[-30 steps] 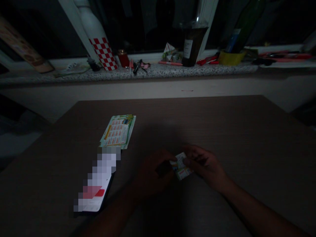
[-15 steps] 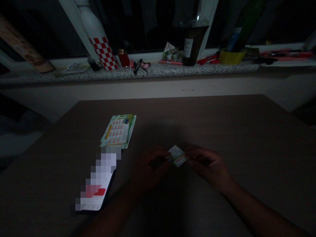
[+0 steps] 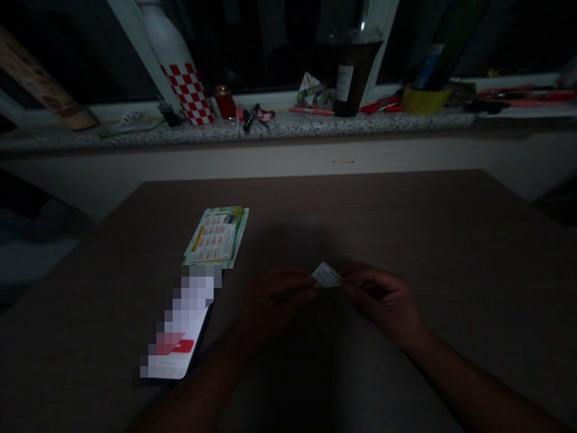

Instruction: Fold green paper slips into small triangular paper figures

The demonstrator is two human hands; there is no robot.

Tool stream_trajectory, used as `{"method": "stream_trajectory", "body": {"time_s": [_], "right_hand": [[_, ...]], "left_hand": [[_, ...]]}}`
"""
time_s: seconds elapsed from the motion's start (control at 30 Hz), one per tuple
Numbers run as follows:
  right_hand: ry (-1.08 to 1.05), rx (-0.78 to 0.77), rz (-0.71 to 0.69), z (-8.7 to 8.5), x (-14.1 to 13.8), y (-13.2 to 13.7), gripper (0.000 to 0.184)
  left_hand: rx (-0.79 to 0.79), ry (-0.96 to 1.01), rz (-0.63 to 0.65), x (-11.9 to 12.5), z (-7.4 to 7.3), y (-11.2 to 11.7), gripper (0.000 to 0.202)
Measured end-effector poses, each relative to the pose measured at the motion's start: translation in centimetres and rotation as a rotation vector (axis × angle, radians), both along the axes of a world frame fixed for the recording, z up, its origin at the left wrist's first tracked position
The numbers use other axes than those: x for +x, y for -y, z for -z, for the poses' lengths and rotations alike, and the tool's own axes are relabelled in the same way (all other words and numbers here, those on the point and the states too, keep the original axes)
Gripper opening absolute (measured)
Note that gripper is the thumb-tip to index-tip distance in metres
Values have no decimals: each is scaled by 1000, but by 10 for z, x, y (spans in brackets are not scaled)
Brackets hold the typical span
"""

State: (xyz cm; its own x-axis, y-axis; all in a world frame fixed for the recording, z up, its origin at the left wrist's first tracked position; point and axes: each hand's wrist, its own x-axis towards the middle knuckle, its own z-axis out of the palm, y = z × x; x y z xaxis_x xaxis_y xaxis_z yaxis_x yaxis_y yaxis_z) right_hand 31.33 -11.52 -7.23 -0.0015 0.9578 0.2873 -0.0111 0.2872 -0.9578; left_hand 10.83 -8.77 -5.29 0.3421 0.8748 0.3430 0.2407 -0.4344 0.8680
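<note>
Between my two hands is a small folded piece of printed paper (image 3: 326,275), pale with fine lettering. My left hand (image 3: 276,300) pinches its left corner between thumb and fingers. At the right corner, my right hand (image 3: 383,294) grips it the same way. Both hands are just over the dark wooden table (image 3: 360,210), and their shadow falls around them. To the left lies a small stack of green and white printed sheets (image 3: 211,240) with red calendar-like blocks. Nearer to me, a phone (image 3: 183,337) with a lit, partly pixelated screen touches or overlaps the stack's lower edge.
Behind the table runs a speckled stone windowsill (image 3: 288,127). On it stand a red-and-white checkered bottle (image 3: 189,90), a small red jar (image 3: 224,103), a dark labelled bag (image 3: 354,81), a yellow tape roll (image 3: 426,101) and a folded paper pyramid (image 3: 309,87).
The paper between my fingers has gone from an open diamond with green print to a smaller, pale triangle-like shape. My hands stay in nearly the same place.
</note>
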Motion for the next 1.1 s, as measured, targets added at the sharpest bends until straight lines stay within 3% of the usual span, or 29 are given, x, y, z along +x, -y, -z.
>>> {"method": "stream_trajectory", "body": {"time_s": [0.53,0.87,1.1], "right_hand": [[-39,-45,89,-1,-7,1,11],[-106,-87,166,0,-16,2,15],[-102,-149,184,1,-16,1,15]], "left_hand": [[-186,90,-50,6,3,3,10],[-496,355,-161,23,4,7,5],[-591,351,-242,27,1,7,9]]}}
